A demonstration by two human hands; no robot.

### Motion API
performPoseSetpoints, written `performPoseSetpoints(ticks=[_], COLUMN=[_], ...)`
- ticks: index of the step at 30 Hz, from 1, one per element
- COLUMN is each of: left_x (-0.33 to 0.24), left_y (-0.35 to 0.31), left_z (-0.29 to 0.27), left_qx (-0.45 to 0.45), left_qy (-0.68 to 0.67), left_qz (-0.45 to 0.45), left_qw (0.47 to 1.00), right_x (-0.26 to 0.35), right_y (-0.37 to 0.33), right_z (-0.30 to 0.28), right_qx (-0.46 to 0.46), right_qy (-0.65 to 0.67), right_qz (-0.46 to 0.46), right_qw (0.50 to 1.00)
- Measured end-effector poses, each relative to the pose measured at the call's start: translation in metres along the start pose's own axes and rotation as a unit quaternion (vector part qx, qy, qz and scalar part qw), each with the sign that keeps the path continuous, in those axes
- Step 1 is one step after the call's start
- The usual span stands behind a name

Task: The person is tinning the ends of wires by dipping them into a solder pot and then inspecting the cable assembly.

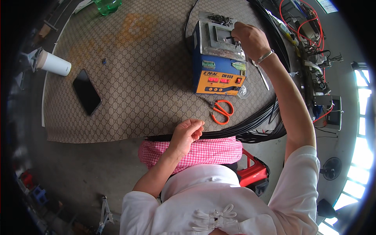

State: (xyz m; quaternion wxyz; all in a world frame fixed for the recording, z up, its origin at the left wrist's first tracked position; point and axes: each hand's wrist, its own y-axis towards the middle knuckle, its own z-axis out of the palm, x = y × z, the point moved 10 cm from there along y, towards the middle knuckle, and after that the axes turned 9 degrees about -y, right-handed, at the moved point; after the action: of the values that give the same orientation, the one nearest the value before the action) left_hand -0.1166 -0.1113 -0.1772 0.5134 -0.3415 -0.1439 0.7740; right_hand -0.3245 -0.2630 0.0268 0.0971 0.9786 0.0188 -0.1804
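A blue and orange solder pot (217,78) with a lit red display stands toward the back right of the table. My right hand (251,40) is over its metal top, fingers closed around a small dark piece whose kind I cannot make out. That piece's lower end is at the square metal bath (223,35). By the table's front edge, my left hand (188,135) is closed, thumb against fingers; whatever it may hold is hidden. Black cables (219,134) run along the edge beside it. Orange-handled scissors (221,112) lie between my left hand and the pot.
Dark bits (221,19) are heaped behind the bath. A slim metal tool (263,77) and a clear round dish (244,91) sit right of the pot. On the left are a black phone (87,92), a white cup (55,64) and a green bottle (107,5).
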Motion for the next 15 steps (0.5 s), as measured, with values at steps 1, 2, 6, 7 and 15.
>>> performPoseSetpoints(ticks=[1,2,6,7,15], left_x=[0.0,0.0,0.0,0.0,-0.002], left_y=[0.0,0.0,0.0,0.0,-0.003], left_z=[0.0,-0.001,0.0,0.0,0.004], left_qx=[0.0,0.0,0.001,0.001,0.004], left_qy=[-0.001,-0.002,-0.001,-0.001,0.013], left_qz=[-0.001,-0.001,0.0,0.002,0.011], left_qw=[1.0,1.0,1.0,1.0,1.0], right_x=[0.001,0.001,-0.008,-0.013,-0.039], right_y=[0.0,0.0,-0.004,-0.006,-0.04], right_z=[0.0,-0.001,-0.007,-0.008,-0.01], right_qx=[0.001,-0.007,-0.045,-0.056,-0.095], right_qy=[0.0,0.001,0.038,0.055,0.351], right_qz=[-0.004,-0.006,0.002,0.009,0.106], right_qw=[1.0,1.0,0.998,0.997,0.926])
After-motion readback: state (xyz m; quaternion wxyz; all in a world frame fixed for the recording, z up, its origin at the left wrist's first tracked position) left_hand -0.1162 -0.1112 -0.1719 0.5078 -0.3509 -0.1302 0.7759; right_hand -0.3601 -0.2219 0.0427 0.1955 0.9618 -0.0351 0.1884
